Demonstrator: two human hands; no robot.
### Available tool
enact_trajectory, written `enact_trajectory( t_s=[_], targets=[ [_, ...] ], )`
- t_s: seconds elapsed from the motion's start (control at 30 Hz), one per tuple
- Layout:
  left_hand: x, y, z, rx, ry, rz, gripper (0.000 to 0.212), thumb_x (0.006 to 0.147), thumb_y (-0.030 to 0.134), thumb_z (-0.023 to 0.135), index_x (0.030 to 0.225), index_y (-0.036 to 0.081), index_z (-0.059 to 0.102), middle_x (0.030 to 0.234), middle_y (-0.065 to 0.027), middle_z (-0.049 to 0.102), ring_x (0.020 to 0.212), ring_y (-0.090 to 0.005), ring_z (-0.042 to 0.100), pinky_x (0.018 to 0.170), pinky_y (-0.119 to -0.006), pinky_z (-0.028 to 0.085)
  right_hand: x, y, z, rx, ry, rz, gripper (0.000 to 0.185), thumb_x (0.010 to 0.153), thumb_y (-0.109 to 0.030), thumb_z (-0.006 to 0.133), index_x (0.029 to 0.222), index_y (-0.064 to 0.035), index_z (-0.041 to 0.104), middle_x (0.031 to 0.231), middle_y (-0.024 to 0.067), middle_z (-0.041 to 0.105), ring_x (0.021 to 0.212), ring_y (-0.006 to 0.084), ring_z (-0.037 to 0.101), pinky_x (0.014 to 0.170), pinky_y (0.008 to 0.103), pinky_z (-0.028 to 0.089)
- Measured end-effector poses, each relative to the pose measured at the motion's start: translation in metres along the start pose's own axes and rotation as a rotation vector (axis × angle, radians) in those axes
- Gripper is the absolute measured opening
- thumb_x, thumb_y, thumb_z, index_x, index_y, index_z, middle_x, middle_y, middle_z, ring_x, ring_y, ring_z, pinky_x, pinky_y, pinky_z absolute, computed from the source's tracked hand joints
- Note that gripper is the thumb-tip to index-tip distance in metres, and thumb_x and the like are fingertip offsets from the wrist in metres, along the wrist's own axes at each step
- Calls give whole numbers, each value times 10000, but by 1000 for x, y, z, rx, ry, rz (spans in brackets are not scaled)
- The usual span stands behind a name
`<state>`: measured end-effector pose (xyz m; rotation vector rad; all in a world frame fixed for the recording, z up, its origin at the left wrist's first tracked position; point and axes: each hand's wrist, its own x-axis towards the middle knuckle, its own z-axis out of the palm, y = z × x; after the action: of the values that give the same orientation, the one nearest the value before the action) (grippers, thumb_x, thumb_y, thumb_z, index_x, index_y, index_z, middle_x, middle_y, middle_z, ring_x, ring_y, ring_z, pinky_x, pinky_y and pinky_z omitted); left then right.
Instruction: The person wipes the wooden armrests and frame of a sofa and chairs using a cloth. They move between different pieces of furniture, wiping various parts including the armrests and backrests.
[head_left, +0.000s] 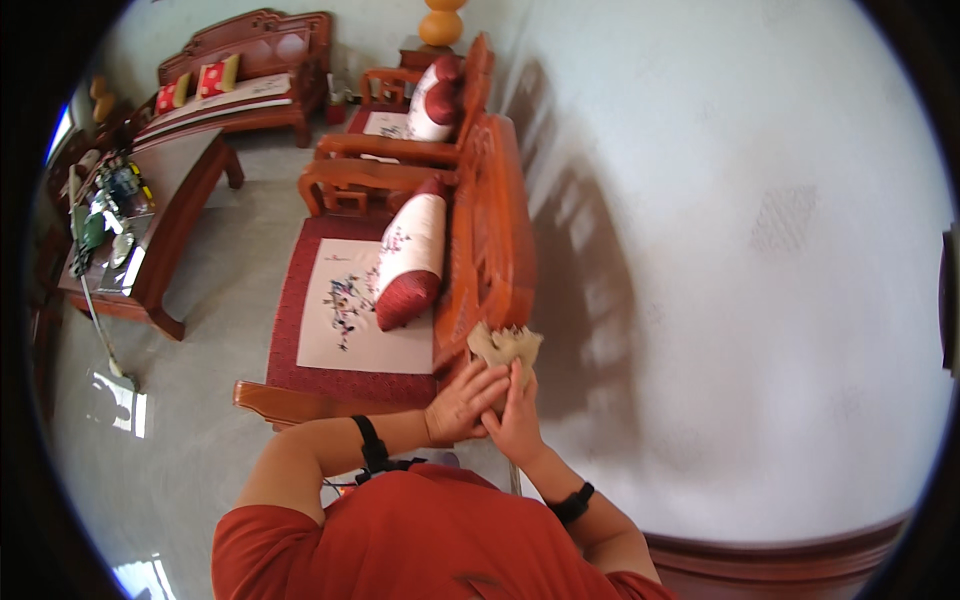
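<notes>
A crumpled tan cloth (507, 346) lies against the top of the carved wooden backrest (491, 225) of a reddish-brown armchair. My right hand (517, 420) grips the cloth from the wall side, index finger stretched along it. From the other side, my left hand (463, 401) holds the cloth's near end, its fingers slanting across towards my right hand. Both hands hide the lower part of the cloth and the near corner of the backrest. On the seat is a red-bordered cushion (330, 300) with a floral print, and a white and dark red bolster (412, 255) leans on the backrest.
The pale wall (720, 315) rises close on the right. The near wooden armrest (300, 403) juts out left of my arm. Another armchair (390, 150) adjoins beyond. A low table (187, 176) bearing various items stands left, before a wooden sofa (255, 75).
</notes>
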<state>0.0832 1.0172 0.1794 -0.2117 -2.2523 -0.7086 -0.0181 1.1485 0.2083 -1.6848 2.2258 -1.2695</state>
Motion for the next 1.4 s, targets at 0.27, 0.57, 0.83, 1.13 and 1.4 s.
enact_trajectory(
  t_s=[0.27, 0.57, 0.83, 1.13, 1.4],
  targets=[
    [53, 4, -12, 22, 17, -56, 763, 677, 228, 683, 1342, -32, 413, 1423, -237, 380, 1314, -414, 346, 1096, -549, 234, 43, 0, -20, 56, 14, 49, 796, 761, -110, 612, 1433, 42, 215, 1338, 314, 346, 1229, 467, 366, 1071, 456, 313],
    [42, 12, -16, -10, -58, -153, 746, 667, 152, 690, 1349, 26, 415, 1455, -216, 330, 1319, -453, 304, 1103, -546, 237, 20, 19, -8, 203, 77, 19, 701, 896, -119, 533, 1480, 12, 169, 1451, 276, 321, 1339, 407, 345, 1090, 398, 304],
    [44, 8, -41, -36, -4, -165, 672, 700, 44, 650, 1336, 14, 435, 1395, -197, 399, 1260, -408, 392, 1056, -474, 332, -28, 41, -8, 350, 59, 464, 368, 1006, -240, 424, 1283, -12, 504, 1064, 154, 642, 984, 240, 603, 860, 314, 457],
    [78, 5, -11, -7, -24, -143, 511, 722, 45, 623, 1227, 20, 548, 1311, -157, 503, 1235, -391, 439, 1043, -488, 347, -51, 98, 18, 1184, -129, 727, 238, 961, -176, 550, 1171, -65, 563, 1027, -7, 595, 889, 103, 551, 778, 273, 460],
    [98, 7, 22, 206, -21, -70, 291, 727, 20, 544, 996, 73, 642, 1040, -70, 647, 988, -272, 570, 985, -468, 362, 15, 72, 5, 1368, -57, 440, 464, 926, -136, 571, 1363, -48, 442, 1242, 27, 546, 1077, 98, 513, 862, 254, 446]
  ],
)
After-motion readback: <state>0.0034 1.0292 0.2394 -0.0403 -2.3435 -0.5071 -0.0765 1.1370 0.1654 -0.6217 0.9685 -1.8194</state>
